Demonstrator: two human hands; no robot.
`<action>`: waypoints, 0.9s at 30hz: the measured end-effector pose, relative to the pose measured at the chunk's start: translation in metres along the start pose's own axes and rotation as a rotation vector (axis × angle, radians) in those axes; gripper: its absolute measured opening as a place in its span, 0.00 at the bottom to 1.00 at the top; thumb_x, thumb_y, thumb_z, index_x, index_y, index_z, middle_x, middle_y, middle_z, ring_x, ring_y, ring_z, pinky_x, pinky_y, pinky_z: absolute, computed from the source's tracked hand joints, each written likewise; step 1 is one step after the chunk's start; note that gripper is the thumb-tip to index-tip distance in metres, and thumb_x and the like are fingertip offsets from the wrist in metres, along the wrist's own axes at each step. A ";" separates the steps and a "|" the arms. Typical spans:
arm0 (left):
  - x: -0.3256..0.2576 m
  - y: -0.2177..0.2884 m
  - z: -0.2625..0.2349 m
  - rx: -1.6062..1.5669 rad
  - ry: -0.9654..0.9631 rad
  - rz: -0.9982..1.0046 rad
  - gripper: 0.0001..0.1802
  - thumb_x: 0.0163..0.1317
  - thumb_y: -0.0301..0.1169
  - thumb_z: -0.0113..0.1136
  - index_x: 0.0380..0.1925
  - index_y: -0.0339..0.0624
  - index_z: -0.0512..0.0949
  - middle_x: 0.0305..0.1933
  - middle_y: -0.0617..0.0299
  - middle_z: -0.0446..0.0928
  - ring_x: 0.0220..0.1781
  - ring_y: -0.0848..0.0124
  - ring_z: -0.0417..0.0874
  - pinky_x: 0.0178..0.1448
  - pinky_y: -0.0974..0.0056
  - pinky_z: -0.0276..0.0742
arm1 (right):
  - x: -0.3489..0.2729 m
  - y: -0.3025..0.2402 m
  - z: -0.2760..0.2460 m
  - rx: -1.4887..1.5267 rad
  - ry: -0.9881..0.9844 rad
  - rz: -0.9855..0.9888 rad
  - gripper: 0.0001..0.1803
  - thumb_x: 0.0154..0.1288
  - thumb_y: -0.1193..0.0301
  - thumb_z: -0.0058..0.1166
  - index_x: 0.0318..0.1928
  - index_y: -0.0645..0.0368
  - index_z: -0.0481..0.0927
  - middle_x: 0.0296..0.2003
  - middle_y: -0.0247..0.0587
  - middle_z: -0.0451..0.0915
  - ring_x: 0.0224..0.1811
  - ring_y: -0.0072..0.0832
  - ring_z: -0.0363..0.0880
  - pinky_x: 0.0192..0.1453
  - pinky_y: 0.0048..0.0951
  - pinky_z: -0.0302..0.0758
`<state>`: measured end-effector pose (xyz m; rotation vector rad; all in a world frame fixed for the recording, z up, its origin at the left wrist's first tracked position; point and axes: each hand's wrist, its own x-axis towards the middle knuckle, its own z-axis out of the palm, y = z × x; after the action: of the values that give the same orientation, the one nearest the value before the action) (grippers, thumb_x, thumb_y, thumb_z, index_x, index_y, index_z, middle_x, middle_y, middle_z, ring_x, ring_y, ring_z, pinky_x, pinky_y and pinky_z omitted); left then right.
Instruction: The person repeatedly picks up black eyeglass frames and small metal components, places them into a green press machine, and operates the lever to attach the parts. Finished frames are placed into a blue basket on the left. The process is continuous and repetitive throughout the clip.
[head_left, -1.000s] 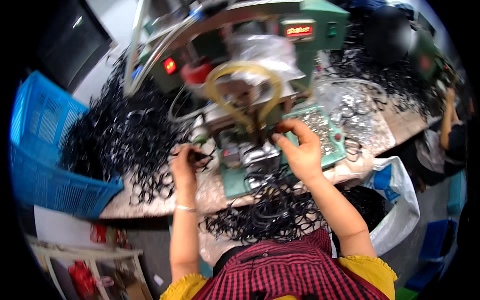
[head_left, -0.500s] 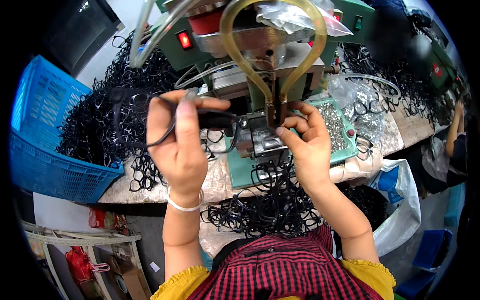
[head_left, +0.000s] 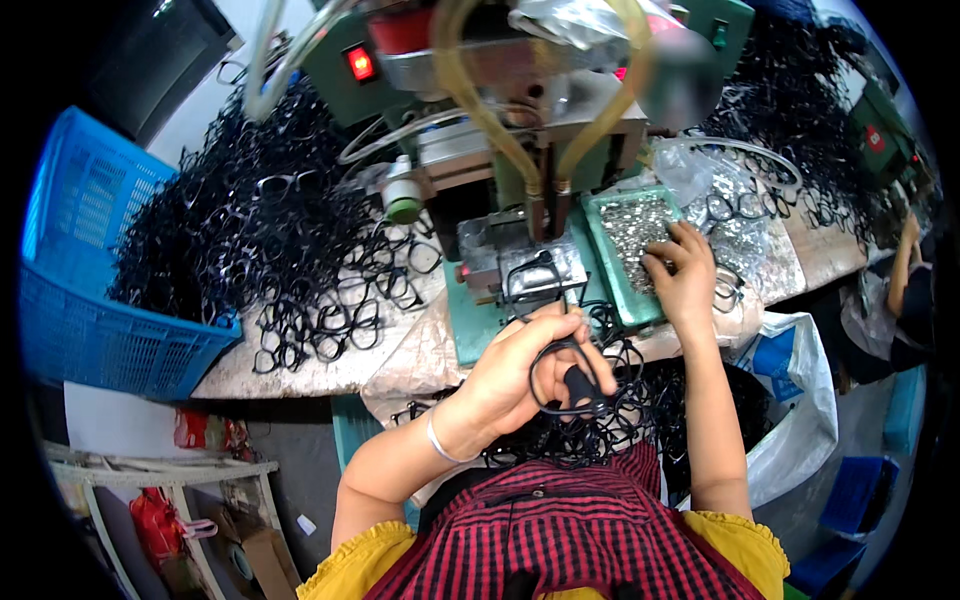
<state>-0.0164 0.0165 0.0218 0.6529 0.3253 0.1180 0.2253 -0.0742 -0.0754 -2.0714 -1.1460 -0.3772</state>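
Head view: left hand (head_left: 520, 375) curls closed around a black eyeglass frame (head_left: 568, 385), holding it low in front of the machine's fixture (head_left: 530, 268), above a dark pile of frames on the lap. Right hand (head_left: 683, 280) rests with fingers spread loosely on the green tray (head_left: 600, 235) of small silvery metal parts, gripping nothing that can be made out. Left of the fixture, a heap of black frames (head_left: 270, 240) covers the bench, beside a blue basket (head_left: 80, 300).
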 end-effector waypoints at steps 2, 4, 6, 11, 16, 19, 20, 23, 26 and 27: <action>0.004 -0.008 0.000 0.021 0.064 0.027 0.10 0.71 0.37 0.44 0.36 0.43 0.69 0.29 0.38 0.81 0.19 0.68 0.80 0.22 0.72 0.76 | -0.002 0.007 0.001 0.016 0.036 0.024 0.06 0.51 0.72 0.65 0.32 0.57 0.87 0.49 0.49 0.81 0.60 0.46 0.74 0.65 0.41 0.68; 0.003 -0.007 0.001 0.024 0.014 0.014 0.10 0.71 0.36 0.44 0.36 0.42 0.70 0.30 0.38 0.81 0.20 0.69 0.80 0.23 0.72 0.76 | -0.003 0.007 0.000 0.009 0.071 0.041 0.06 0.51 0.73 0.65 0.32 0.58 0.86 0.48 0.48 0.82 0.57 0.45 0.76 0.62 0.41 0.71; 0.012 -0.013 -0.006 0.107 -0.021 0.012 0.15 0.73 0.42 0.44 0.39 0.41 0.70 0.34 0.41 0.81 0.29 0.63 0.83 0.32 0.65 0.80 | -0.002 0.012 -0.006 0.040 0.177 -0.030 0.06 0.52 0.74 0.63 0.33 0.58 0.85 0.44 0.47 0.83 0.54 0.44 0.78 0.59 0.40 0.72; -0.068 -0.016 -0.063 0.744 0.331 0.304 0.16 0.69 0.31 0.52 0.51 0.33 0.71 0.45 0.44 0.79 0.41 0.58 0.86 0.43 0.58 0.83 | -0.014 0.004 0.019 0.486 0.213 0.286 0.06 0.64 0.72 0.59 0.41 0.57 0.83 0.38 0.35 0.82 0.42 0.24 0.78 0.49 0.27 0.74; -0.084 0.054 -0.131 1.398 0.982 0.660 0.07 0.64 0.26 0.59 0.38 0.34 0.75 0.42 0.54 0.78 0.48 0.63 0.80 0.52 0.58 0.74 | -0.006 0.001 0.019 1.059 0.268 0.608 0.08 0.67 0.72 0.58 0.44 0.60 0.82 0.37 0.29 0.82 0.40 0.16 0.76 0.46 0.19 0.72; -0.034 0.071 -0.116 2.216 0.787 0.672 0.17 0.49 0.16 0.57 0.42 0.36 0.79 0.64 0.48 0.70 0.63 0.42 0.67 0.69 0.48 0.59 | 0.009 -0.014 0.038 0.967 0.298 0.436 0.06 0.66 0.75 0.57 0.42 0.62 0.82 0.35 0.31 0.82 0.39 0.16 0.76 0.45 0.19 0.72; -0.017 0.070 -0.126 2.329 0.727 0.654 0.18 0.45 0.15 0.57 0.39 0.35 0.80 0.67 0.47 0.68 0.64 0.43 0.67 0.71 0.47 0.60 | 0.011 -0.016 0.037 0.994 0.306 0.444 0.06 0.66 0.75 0.58 0.42 0.62 0.82 0.35 0.31 0.82 0.38 0.15 0.75 0.44 0.19 0.72; -0.003 0.087 -0.237 2.296 0.767 0.568 0.15 0.47 0.16 0.58 0.38 0.34 0.81 0.63 0.46 0.72 0.61 0.43 0.71 0.70 0.47 0.62 | 0.016 -0.040 0.022 0.836 0.237 0.375 0.07 0.62 0.74 0.59 0.40 0.61 0.83 0.35 0.38 0.83 0.37 0.25 0.80 0.43 0.26 0.75; 0.001 0.102 -0.239 2.249 0.720 0.914 0.10 0.58 0.20 0.57 0.40 0.30 0.78 0.53 0.44 0.78 0.52 0.48 0.77 0.58 0.53 0.72 | 0.012 -0.041 0.008 0.686 0.191 0.284 0.08 0.58 0.73 0.59 0.38 0.61 0.84 0.37 0.46 0.84 0.39 0.42 0.82 0.44 0.36 0.77; 0.007 0.102 -0.230 2.056 0.817 0.892 0.09 0.61 0.21 0.55 0.40 0.30 0.78 0.50 0.45 0.78 0.50 0.49 0.77 0.56 0.55 0.72 | 0.010 -0.035 0.004 0.631 0.172 0.262 0.09 0.58 0.71 0.59 0.38 0.60 0.84 0.36 0.46 0.84 0.39 0.42 0.82 0.45 0.37 0.77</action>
<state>-0.0868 0.2308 -0.0890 2.8006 0.9036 0.9923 0.2018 -0.0539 -0.0571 -1.5647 -0.7491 -0.0482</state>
